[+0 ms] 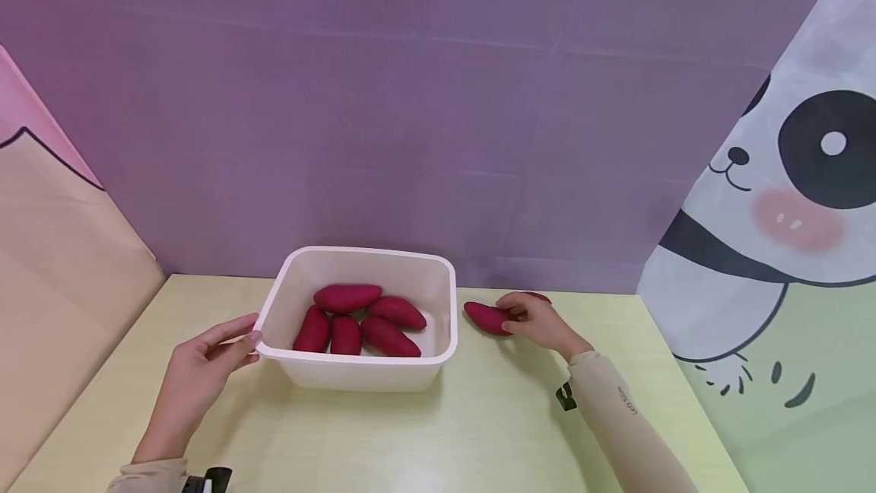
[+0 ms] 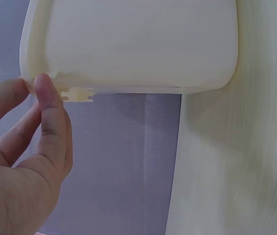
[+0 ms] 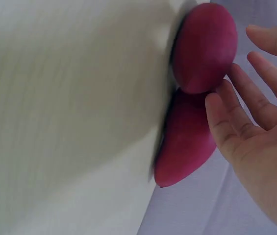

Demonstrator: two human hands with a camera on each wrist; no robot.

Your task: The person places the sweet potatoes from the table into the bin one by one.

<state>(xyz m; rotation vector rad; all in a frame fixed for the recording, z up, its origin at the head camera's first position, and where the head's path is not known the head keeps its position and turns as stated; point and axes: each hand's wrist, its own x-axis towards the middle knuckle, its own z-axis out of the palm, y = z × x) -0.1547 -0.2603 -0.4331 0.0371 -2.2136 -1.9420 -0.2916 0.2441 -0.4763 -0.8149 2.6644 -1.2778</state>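
A white plastic bin point(image 1: 363, 376) stands left of centre on the table, and several purple-red sweet potatoes point(image 1: 347, 297) lie inside it. At its left rim, my left hand point(image 1: 195, 371) pinches the edge between thumb and fingers; the left wrist view shows this grip on the bin's wall point(image 2: 138, 44). Right of the bin, my right hand point(image 1: 537, 322) reaches over a sweet potato point(image 1: 484, 317), with another sweet potato point(image 1: 541, 297) partly hidden behind the hand. In the right wrist view, the fingers point(image 3: 221, 122) are loosely extended beside the two sweet potatoes, not closed round either.
The pale wood-look table point(image 1: 493, 432) ends at a purple cloth backdrop point(image 1: 411, 135) close behind the bin. A panda-printed panel point(image 1: 739, 249) borders the right side, and a beige panel point(image 1: 61, 287) the left.
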